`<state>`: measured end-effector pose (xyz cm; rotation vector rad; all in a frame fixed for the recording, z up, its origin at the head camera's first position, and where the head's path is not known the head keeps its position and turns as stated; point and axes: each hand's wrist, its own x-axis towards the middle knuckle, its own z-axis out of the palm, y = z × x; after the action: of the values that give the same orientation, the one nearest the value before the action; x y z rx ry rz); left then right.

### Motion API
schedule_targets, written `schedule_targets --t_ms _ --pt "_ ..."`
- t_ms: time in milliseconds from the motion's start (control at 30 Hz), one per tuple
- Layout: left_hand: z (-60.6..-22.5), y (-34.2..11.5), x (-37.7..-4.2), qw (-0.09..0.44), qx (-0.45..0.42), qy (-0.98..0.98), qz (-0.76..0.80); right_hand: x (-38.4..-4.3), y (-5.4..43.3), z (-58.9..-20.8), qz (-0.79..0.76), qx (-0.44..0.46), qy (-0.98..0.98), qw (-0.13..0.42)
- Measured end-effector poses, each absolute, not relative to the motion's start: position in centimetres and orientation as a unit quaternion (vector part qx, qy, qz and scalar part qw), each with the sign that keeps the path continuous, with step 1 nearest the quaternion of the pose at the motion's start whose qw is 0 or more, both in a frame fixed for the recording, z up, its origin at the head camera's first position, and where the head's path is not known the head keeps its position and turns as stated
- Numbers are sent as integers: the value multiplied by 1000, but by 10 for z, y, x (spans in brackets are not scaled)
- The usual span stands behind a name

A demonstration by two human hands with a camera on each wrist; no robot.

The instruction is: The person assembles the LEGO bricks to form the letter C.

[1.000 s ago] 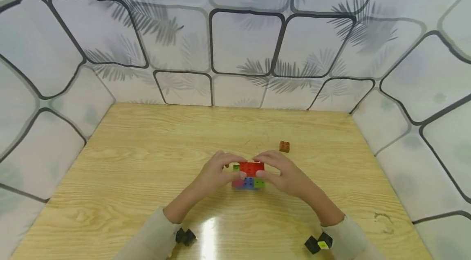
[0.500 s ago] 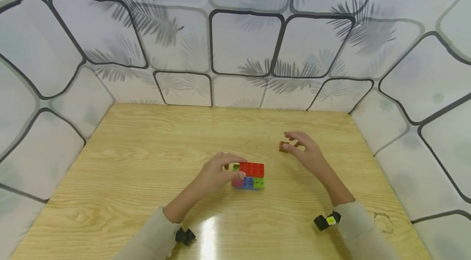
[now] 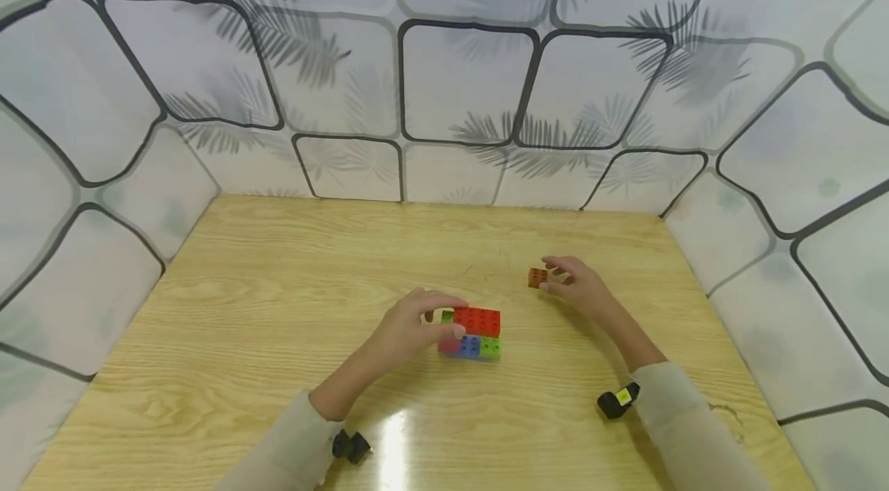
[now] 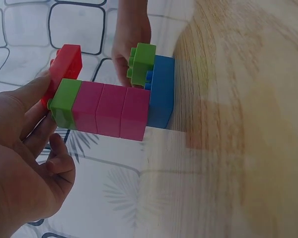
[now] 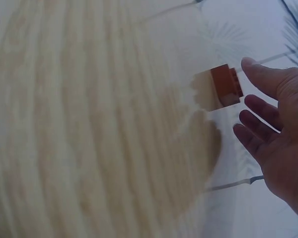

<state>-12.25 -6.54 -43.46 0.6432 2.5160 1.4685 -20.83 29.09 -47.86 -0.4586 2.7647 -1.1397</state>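
Note:
My left hand [image 3: 406, 329] pinches the red building brick [image 3: 478, 320] at the top of a toy brick stack, thumb in front and a finger behind. In the left wrist view, several magenta bricks [image 4: 111, 109] form a column on a blue brick [image 4: 162, 94]. A lime green brick [image 4: 66, 104] caps that column under the red one, and another green brick [image 4: 143, 63] sits elsewhere on the blue base. My right hand [image 3: 586, 294] is just right of a small orange-brown brick [image 3: 537, 278] on the table, thumb and fingers spread; contact is hard to tell.
The wooden table [image 3: 312, 267] runs back to a white patterned curtain [image 3: 465, 82], which also lines both sides. Black wrist devices [image 3: 350, 446] hang at the sleeves. Glare lies near the front.
My right hand has left the brick stack and gone up and right to the orange-brown brick, then shifted slightly to its right side. The left hand stays on the stack.

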Motion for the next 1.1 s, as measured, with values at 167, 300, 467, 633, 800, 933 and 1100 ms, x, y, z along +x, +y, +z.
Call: schedule_targets --t_ms 167,300,467,633,800,933,1100 --pt "-434 -64 -122 78 207 846 486 -211 289 -488 -371 -151 914 57" --pt "-434 -64 -121 80 202 846 486 -213 288 -492 -355 -151 921 50" --pt "-436 -64 -122 79 207 843 490 -215 288 -493 -355 -146 922 50" --pt "-437 -63 -122 73 211 840 495 -211 286 -490 -374 -139 915 62" --pt "-437 -63 -122 82 204 838 500 -203 282 -485 -406 -127 901 82" --pt "-438 -63 -121 88 203 835 504 -196 277 -482 -425 -142 890 83" --pt "-439 -63 -122 88 198 834 508 -186 267 -479 -449 -157 877 69"
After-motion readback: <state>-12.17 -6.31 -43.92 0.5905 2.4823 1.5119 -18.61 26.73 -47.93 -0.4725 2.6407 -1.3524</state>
